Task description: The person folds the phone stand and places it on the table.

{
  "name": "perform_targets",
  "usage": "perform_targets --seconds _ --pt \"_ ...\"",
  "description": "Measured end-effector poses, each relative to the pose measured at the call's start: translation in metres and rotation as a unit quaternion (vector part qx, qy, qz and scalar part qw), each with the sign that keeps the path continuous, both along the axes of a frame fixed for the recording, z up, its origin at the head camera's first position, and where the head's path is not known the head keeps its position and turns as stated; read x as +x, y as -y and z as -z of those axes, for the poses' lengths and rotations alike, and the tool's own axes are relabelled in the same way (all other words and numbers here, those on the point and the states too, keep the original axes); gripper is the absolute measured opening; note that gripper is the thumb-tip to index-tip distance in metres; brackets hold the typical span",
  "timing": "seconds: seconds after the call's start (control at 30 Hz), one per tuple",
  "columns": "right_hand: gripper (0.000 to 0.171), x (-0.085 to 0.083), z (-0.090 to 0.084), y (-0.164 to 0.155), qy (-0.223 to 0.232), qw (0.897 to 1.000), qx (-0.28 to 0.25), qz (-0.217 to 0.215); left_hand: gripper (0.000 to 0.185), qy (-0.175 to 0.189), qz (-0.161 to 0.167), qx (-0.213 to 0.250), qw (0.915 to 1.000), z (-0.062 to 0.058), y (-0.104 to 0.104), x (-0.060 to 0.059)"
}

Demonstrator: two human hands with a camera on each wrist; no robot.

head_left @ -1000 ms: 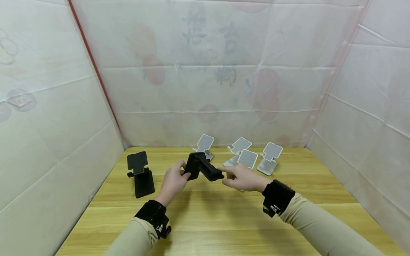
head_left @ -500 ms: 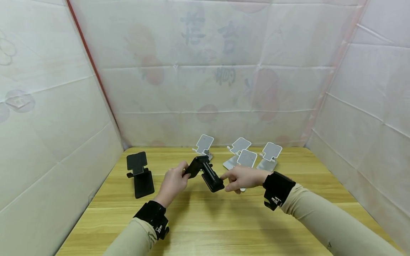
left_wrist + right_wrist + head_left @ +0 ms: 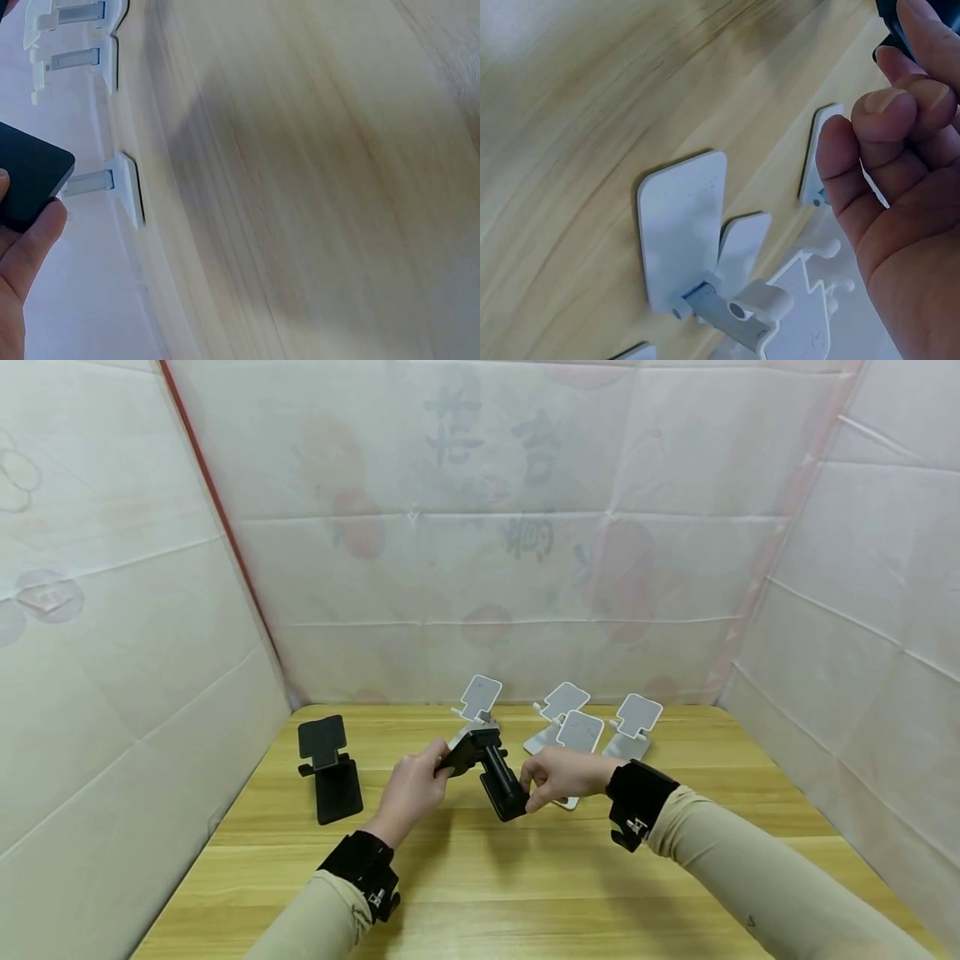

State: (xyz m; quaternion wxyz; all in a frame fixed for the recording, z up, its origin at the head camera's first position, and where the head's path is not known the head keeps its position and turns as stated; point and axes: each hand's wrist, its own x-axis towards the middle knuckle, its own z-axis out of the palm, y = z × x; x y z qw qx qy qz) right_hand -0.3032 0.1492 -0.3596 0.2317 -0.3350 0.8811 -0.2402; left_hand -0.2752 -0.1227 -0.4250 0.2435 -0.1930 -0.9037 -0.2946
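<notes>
since the earlier frames the black phone stand (image 3: 486, 766) is folding further: its lower plate, which was lying nearly level a second ago, is now pointing steeply down toward the surface (image 3: 525, 877), and the right hand (image 3: 562, 775) is sitting closer in to it.

the left hand (image 3: 411, 788) is pinching the upper plate of the stand between thumb and fingers, holding it steady in the air between the two hands so that the hinge has something to turn against. in the left wrist view only a black corner of the stand (image 3: 30, 184) is showing against a fingertip. the right hand is gripping the lower plate at its far end with curled fingers, where it seems to be getting the most leverage on the joint; in the right wrist view those curled fingers (image 3: 885, 112) are showing, with a dark edge at the top.

just beyond the right hand four white stands (image 3: 577, 731) are standing opened in a loose group, one of them (image 3: 705, 262) lying directly under that hand. well out to the left of the left hand a second black stand (image 3: 328, 768) is sitting opened on the surface, apart from the white ones.
</notes>
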Motion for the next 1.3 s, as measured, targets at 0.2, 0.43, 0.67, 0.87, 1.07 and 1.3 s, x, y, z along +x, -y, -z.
perform_targets --seconds 0.2,0.43,0.67,0.87,1.07,1.3 --pt "0.015 -0.001 0.005 -0.001 0.031 0.999 -0.011 -0.002 0.020 0.009 0.002 0.010 0.9999 0.001 0.000 0.002" --pt "0.013 -0.001 0.006 -0.003 0.070 0.997 -0.043 0.009 0.021 0.008 0.005 0.022 0.9997 0.001 -0.001 0.001" --pt "0.020 0.001 0.008 -0.004 0.095 0.994 -0.047 0.018 0.023 0.013 0.008 0.026 0.9996 0.000 -0.003 0.001" --pt "0.022 0.003 0.010 -0.004 0.093 0.994 -0.055 0.009 0.023 0.027 0.008 0.033 0.9990 -0.002 -0.003 0.003" --pt "0.023 0.006 0.012 -0.002 0.057 0.996 -0.070 0.002 0.022 0.034 0.007 0.040 0.9986 -0.003 -0.004 0.004" --pt "0.022 0.007 0.018 0.000 0.002 0.998 -0.070 0.003 0.022 0.049 0.020 0.071 0.9961 -0.003 -0.007 0.004"
